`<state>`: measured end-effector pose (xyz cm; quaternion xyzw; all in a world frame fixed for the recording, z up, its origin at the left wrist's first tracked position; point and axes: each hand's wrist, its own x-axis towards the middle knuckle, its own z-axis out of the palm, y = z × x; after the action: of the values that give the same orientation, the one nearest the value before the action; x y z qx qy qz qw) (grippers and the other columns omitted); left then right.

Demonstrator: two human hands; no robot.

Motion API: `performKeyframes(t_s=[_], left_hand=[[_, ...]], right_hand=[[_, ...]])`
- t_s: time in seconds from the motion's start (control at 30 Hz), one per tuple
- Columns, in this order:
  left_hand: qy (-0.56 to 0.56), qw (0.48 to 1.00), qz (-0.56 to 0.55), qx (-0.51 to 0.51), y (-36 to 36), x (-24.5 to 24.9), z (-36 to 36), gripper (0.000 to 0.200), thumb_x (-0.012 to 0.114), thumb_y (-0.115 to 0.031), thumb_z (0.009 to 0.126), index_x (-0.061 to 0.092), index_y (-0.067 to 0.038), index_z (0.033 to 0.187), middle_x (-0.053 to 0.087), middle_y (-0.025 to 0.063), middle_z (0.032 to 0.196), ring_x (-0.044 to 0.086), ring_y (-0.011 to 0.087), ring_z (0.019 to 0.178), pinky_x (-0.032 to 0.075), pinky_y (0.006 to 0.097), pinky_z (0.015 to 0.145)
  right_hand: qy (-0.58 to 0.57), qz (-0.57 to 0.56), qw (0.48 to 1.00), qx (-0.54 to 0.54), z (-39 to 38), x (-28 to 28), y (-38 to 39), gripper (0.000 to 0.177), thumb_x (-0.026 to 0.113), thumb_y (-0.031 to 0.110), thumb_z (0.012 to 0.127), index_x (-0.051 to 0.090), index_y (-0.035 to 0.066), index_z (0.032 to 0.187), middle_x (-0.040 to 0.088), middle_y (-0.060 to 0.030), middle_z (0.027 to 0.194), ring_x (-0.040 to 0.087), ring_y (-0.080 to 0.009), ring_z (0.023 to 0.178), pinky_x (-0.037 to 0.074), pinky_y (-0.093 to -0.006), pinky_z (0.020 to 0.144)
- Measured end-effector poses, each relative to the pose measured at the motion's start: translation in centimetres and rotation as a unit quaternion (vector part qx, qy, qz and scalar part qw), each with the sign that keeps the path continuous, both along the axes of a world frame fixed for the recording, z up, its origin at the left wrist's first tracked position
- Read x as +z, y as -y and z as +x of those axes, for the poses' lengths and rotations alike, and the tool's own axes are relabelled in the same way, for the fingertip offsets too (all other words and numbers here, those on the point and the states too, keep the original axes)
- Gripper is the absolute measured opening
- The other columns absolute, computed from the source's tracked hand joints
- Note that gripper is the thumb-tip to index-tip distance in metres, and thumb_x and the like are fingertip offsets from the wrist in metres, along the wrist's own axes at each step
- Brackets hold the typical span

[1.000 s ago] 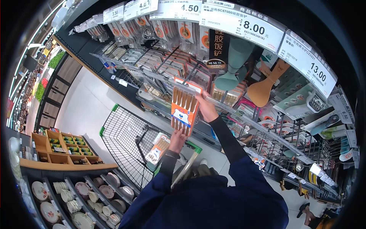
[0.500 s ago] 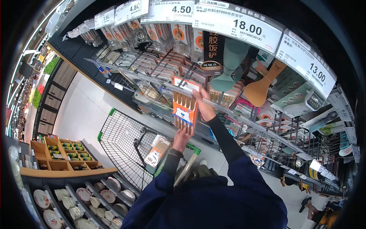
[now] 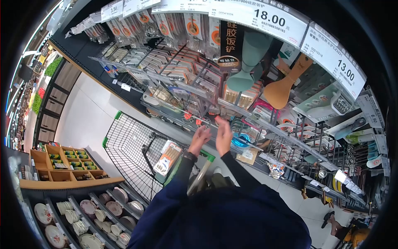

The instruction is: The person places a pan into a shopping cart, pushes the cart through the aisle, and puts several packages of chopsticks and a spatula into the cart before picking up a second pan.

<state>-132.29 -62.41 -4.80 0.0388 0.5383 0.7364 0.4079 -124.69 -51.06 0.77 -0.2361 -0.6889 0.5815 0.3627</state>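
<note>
Both hands are at the lower hooks of the rack, in front of small hanging goods with red tags [image 3: 188, 116]. My left hand [image 3: 200, 140] has its fingers curled together beside thin wire-like items; what it grips, if anything, is too small to name. Close to its right, my right hand [image 3: 224, 135] is raised with its fingers bent together at a small red patch [image 3: 218, 119]; what they hold is blurred. A blue coiled item [image 3: 241, 140] hangs right of my right hand. A chopstick pack [image 3: 168, 158] lies in the cart's upper part.
A green-trimmed wire cart [image 3: 132, 143] stands left of my hands. Above hang green [image 3: 241, 81] and orange [image 3: 280, 92] rice paddles under price tags [image 3: 269, 20]. Lower left are a wooden divided shelf [image 3: 70, 184] and plates [image 3: 55, 235]. A person's leg [image 3: 334, 226] shows at lower right.
The orange-and-white chopstick pack is out of my hands. Both hands have moved away from where it was, the right one lower, and now sit close together at the lower hooks.
</note>
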Motion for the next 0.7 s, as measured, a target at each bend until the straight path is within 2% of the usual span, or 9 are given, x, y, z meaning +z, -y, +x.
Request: performKeyframes(t_s=[0.17,0.2,0.3,0.43,0.53,0.57,0.63,0.67,0.7], left_hand=[[-0.234,0.964,-0.111,0.059,6.7,0.2,4.2,0.044,0.061,-0.008,0.094,0.047,0.000,0.135,0.061,0.0141,0.122,0.059,0.0202,0.112,0.047,0.0338,0.094],[-0.312,0.935,-0.150,0.078,8.6,-0.5,4.7,0.044,0.061,-0.007,0.093,0.047,0.000,0.134,0.061,0.0156,0.123,0.059,0.0240,0.112,0.046,0.0356,0.095],[-0.506,0.787,-0.334,0.110,14.5,-0.1,6.9,0.043,0.063,-0.010,0.092,0.049,0.002,0.130,0.059,0.0173,0.125,0.057,0.0289,0.115,0.045,0.0367,0.096],[-0.480,0.738,-0.465,0.089,23.0,-1.9,10.3,0.044,0.060,-0.014,0.092,0.049,0.002,0.132,0.057,0.0240,0.120,0.051,0.0407,0.115,0.039,0.0445,0.099],[-0.380,0.755,-0.531,0.062,29.3,-4.7,13.6,0.042,0.052,-0.024,0.099,0.051,0.003,0.130,0.056,0.0250,0.125,0.050,0.0406,0.118,0.039,0.0451,0.100],[-0.397,0.740,-0.538,0.071,30.9,-6.1,14.9,0.041,0.046,-0.031,0.101,0.058,-0.001,0.125,0.063,0.0248,0.112,0.057,0.0419,0.107,0.044,0.0476,0.092],[-0.216,0.700,-0.679,-0.038,30.5,-4.8,16.9,0.046,0.035,-0.039,0.103,0.069,-0.009,0.111,0.069,0.0223,0.096,0.064,0.0417,0.092,0.049,0.0495,0.083],[-0.307,0.650,-0.695,-0.009,31.4,-7.1,17.7,0.052,0.028,-0.041,0.104,0.073,-0.013,0.104,0.069,0.0222,0.089,0.065,0.0427,0.084,0.049,0.0523,0.075],[-0.290,0.678,-0.676,0.019,31.2,-7.3,17.6,0.053,0.028,-0.040,0.104,0.072,-0.011,0.103,0.069,0.0223,0.091,0.065,0.0416,0.086,0.049,0.0519,0.076]], right_hand=[[0.083,0.062,0.981,0.166,5.5,-6.0,6.4,0.027,0.051,-0.002,0.089,0.064,0.007,0.112,0.067,-0.0134,0.115,0.061,-0.0329,0.113,0.045,-0.0394,0.099],[0.136,0.161,0.960,0.186,6.3,-6.2,7.3,0.026,0.055,-0.001,0.086,0.065,0.010,0.107,0.067,-0.0080,0.117,0.057,-0.0299,0.120,0.036,-0.0492,0.107],[0.148,0.294,0.921,0.208,7.2,-5.2,8.0,0.025,0.059,0.002,0.085,0.066,0.014,0.106,0.065,-0.0039,0.121,0.051,-0.0251,0.129,0.024,-0.0565,0.112],[0.193,0.394,0.867,0.236,7.3,-5.4,8.2,0.032,0.058,0.006,0.084,0.062,0.006,0.116,0.050,-0.0124,0.139,0.037,-0.0296,0.139,0.015,-0.0583,0.118],[0.158,0.417,0.843,0.300,6.7,-5.7,9.1,0.038,0.055,0.006,0.086,0.060,0.005,0.124,0.045,-0.0146,0.143,0.035,-0.0302,0.140,0.015,-0.0566,0.119],[0.154,0.429,0.825,0.334,6.5,-6.6,9.7,0.041,0.054,0.009,0.087,0.058,0.006,0.128,0.046,-0.0152,0.142,0.036,-0.0303,0.139,0.016,-0.0546,0.119],[0.154,0.462,0.790,0.373,6.3,-7.4,10.7,0.044,0.055,0.016,0.087,0.057,0.006,0.130,0.046,-0.0159,0.142,0.035,-0.0314,0.139,0.016,-0.0547,0.119],[0.160,0.475,0.780,0.375,6.1,-7.8,11.3,0.046,0.055,0.018,0.087,0.056,0.005,0.131,0.046,-0.0165,0.142,0.035,-0.0319,0.139,0.016,-0.0546,0.119],[0.166,0.489,0.769,0.378,6.0,-8.5,11.9,0.048,0.055,0.020,0.088,0.055,0.005,0.133,0.046,-0.0170,0.142,0.035,-0.0323,0.139,0.016,-0.0546,0.118]])
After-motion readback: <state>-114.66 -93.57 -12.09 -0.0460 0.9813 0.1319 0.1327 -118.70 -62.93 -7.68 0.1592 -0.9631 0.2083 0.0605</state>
